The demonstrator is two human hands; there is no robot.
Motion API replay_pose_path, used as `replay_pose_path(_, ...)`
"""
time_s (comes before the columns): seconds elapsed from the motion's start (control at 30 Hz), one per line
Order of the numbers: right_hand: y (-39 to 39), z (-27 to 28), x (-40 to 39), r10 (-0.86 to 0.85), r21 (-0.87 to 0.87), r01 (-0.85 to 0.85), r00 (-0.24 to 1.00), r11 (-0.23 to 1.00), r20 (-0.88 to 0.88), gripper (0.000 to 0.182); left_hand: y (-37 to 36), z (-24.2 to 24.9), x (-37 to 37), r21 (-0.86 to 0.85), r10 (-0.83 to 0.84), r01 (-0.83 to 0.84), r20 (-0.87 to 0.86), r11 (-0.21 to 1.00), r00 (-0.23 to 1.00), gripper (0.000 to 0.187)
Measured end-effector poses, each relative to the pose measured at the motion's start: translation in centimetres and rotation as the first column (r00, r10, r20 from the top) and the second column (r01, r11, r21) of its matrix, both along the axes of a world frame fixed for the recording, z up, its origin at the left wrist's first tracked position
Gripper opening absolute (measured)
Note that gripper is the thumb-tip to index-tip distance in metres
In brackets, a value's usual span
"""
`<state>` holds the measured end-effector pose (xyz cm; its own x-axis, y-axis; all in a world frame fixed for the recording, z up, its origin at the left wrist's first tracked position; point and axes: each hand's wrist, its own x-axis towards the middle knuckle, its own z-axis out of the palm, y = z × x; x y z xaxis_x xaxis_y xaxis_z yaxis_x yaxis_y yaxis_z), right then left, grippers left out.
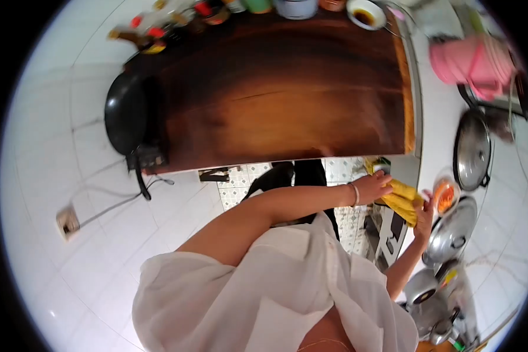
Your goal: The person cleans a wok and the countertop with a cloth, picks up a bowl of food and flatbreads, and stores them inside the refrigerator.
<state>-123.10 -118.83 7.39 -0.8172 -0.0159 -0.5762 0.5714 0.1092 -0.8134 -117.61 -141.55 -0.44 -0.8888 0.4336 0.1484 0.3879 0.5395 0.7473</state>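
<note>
A yellow cloth [401, 202] is bunched up at the right end of the dark wooden table [299, 111], over the edge of a narrow white counter. My left hand [372, 188], with a band round its wrist, reaches across my body and grips the cloth's near left end. On the other side, my right hand [423, 218] has its fingers closed round the right end. Just beyond that hand is a small bowl of orange shreds [446, 196]. Folds of cloth hide some of my fingertips.
A black wok [126, 114] stands at the table's left end. Bottles [158, 34] and a bowl of dark sauce [365, 15] line the far edge. Along the right counter are pot lids [474, 149], a pink bucket [472, 61] and a saucepan [420, 286].
</note>
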Motion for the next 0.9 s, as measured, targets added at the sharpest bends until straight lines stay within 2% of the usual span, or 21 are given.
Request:
replay_pose_path(0.03, 0.2, -2.1, -1.2, 0.410, 0.458, -0.377, 0.912, 0.805, 0.028, 0.034, -1.2, 0.0, 0.1, -0.088, 0.051, -0.050, 0.005, 0.995, 0.999, 0.026)
replay_pose_path(0.07, -1.7, -2.3, -1.8, 0.692, 0.779, -0.554, 0.686, 0.294, 0.226, 0.029, -2.2, 0.2, 0.7, -0.162, 0.099, -0.096, 0.012, 0.982, 0.995, 0.026)
replay_pose_path(0.1, -3.6, -2.7, -2.2, 0.615, 0.709, -0.485, 0.783, 0.512, 0.092, 0.021, -3.9, -0.1, 1.2, -0.242, 0.112, -0.101, 0.029, 0.965, 0.993, 0.025)
replay_pose_path(0.13, -7.3, -1.8, -3.3, 0.653, 0.708, -0.506, 0.753, 0.492, 0.084, 0.021, -5.9, -0.6, 1.6, -0.322, 0.131, -0.108, 0.051, 0.941, 0.990, 0.024)
replay_pose_path(0.17, -10.8, -0.5, -3.7, 0.653, 0.547, -0.499, 0.748, 0.672, -0.120, 0.022, -10.7, 4.3, 1.9, -0.485, 0.212, -0.054, 0.276, 0.873, 0.937, 0.023)
replay_pose_path(0.2, -14.5, 0.3, -4.2, 0.583, 0.328, -0.490, 0.748, 0.808, -0.318, 0.022, -14.7, 1.6, 4.2, -0.286, 0.339, -0.314, 0.041, 0.905, 0.940, 0.020)
replay_pose_path(0.23, -18.2, 0.8, -4.8, 0.659, 0.319, -0.577, 0.678, 0.752, -0.327, 0.023, -19.2, 3.3, 6.6, -0.267, 0.540, -0.504, 0.076, 0.821, 0.838, 0.019)
replay_pose_path(0.27, -21.7, 1.6, -5.2, 0.727, 0.316, -0.655, 0.603, 0.686, -0.329, 0.023, -23.5, 3.8, 8.9, -0.314, 0.570, -0.489, 0.269, 0.814, 0.776, 0.020)
replay_pose_path(0.33, -31.2, 4.7, -3.1, 0.683, 0.036, -0.714, 0.651, 0.699, -0.331, 0.022, -29.5, 5.4, 13.4, -0.260, 0.776, -0.739, 0.078, 0.622, 0.626, 0.026)
replay_pose_path(0.37, -35.5, 6.1, -1.4, 0.722, 0.036, -0.760, 0.601, 0.649, -0.343, 0.021, -29.8, 5.9, 14.7, -0.253, 0.789, -0.754, 0.071, 0.606, 0.611, 0.026)
replay_pose_path(0.43, -42.7, 6.0, 1.3, 0.781, 0.093, -0.850, 0.426, 0.518, -0.457, 0.019, -29.3, 6.7, 17.2, -0.089, 0.786, -0.786, 0.180, 0.611, 0.591, 0.052)
replay_pose_path(0.47, -45.6, 5.2, 2.7, 0.781, 0.151, -0.885, 0.295, 0.441, -0.550, 0.018, -28.5, 6.6, 18.0, -0.076, 0.796, -0.798, 0.175, 0.598, 0.580, 0.052)
replay_pose_path(0.53, -50.4, 5.2, 6.8, 0.794, 0.095, -0.905, 0.310, 0.416, -0.522, 0.020, -26.8, 5.1, 18.6, 0.026, 0.904, -0.920, 0.178, 0.391, 0.390, 0.084)
replay_pose_path(0.57, -51.9, 5.3, 9.0, 0.779, -0.018, -0.904, 0.377, 0.427, -0.501, 0.021, -27.1, 4.4, 18.7, 0.090, 0.935, -0.949, 0.167, 0.302, 0.313, 0.102)
replay_pose_path(0.6, -53.3, 5.3, 10.8, 0.765, -0.129, -0.891, 0.442, 0.436, -0.469, 0.022, -27.7, 3.6, 19.2, 0.103, 0.939, -0.954, 0.173, 0.282, 0.296, 0.102)
replay_pose_path(0.67, -55.0, 5.0, 13.8, 0.775, -0.098, -0.899, 0.419, 0.426, -0.473, 0.021, -29.5, 3.7, 20.2, 0.031, 0.986, -0.992, -0.115, -0.121, -0.124, 0.097)
replay_pose_path(0.73, -55.9, 5.0, 16.2, 0.806, -0.164, -0.908, 0.418, 0.385, -0.419, 0.021, -32.2, 2.3, 22.8, 0.104, 0.939, -0.953, -0.167, -0.285, -0.300, 0.079)
replay_pose_path(0.77, -56.3, 5.1, 16.9, 0.824, -0.180, -0.919, 0.394, 0.350, -0.408, 0.020, -33.1, 2.9, 25.0, 0.055, 0.933, -0.946, -0.155, -0.321, -0.325, 0.059)
replay_pose_path(0.8, -56.7, 5.0, 17.6, 0.831, -0.177, -0.924, 0.382, 0.338, -0.405, 0.020, -33.5, 3.6, 27.0, -0.060, 0.893, -0.931, -0.308, -0.361, -0.327, 0.042)
replay_pose_path(0.87, -57.7, 4.9, 18.7, 0.863, -0.134, -0.960, 0.279, 0.245, -0.421, 0.022, -34.3, 2.6, 31.9, -0.040, 0.957, -0.972, -0.184, -0.233, -0.222, 0.031)
replay_pose_path(0.9, -58.5, 4.3, 18.9, 0.864, -0.132, -0.962, 0.272, 0.238, -0.424, 0.022, -34.0, 2.5, 33.4, -0.061, 0.961, -0.962, -0.097, -0.266, -0.260, 0.028)
